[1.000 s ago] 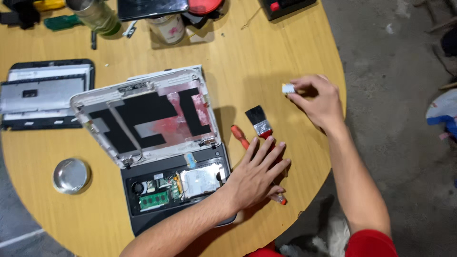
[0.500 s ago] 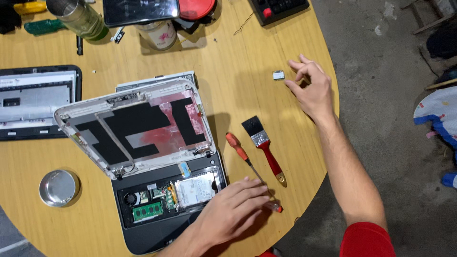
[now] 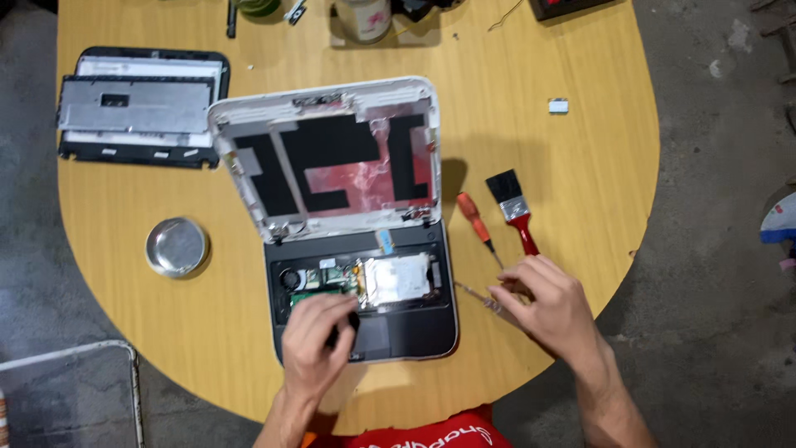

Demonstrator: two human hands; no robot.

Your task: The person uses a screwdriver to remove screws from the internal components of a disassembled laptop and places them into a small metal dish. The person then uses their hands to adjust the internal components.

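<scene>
Now: opened laptop (image 3: pixel 365 332) lying near front edge of round wooden table (image 3: pixel 580 166), lid tipped back, inner lid face showing black strips and reddish foil, base uncovered with green board and silvery drive visible. Left hand (image 3: pixel 319 340) resting on laptop base, fingers curled down over lower left part of base near green board; something dark under fingertips, cannot tell what, so grip unclear. Right hand (image 3: pixel 547 307) on table just right of laptop, fingers bent, fingertips closed on thin metal tool (image 3: pixel 474 294), its tip pointing toward laptop edge. Orange-handled screwdriver (image 3: pixel 474 217) lying just beyond right hand, beside laptop's right side. Paintbrush (image 3: pixel 516 211) with red handle and black bristles just right of screwdriver, handle end reaching right hand's knuckles. Small white part (image 3: pixel 558 105) alone further back on right, well apart from both hands. Round metal tin (image 3: pixel 176 246) left of laptop. Separate black-framed panel (image 3: pixel 141 108) with grey metal plate at back left. Jar and odd tools along far edge, cut off by frame.
</scene>
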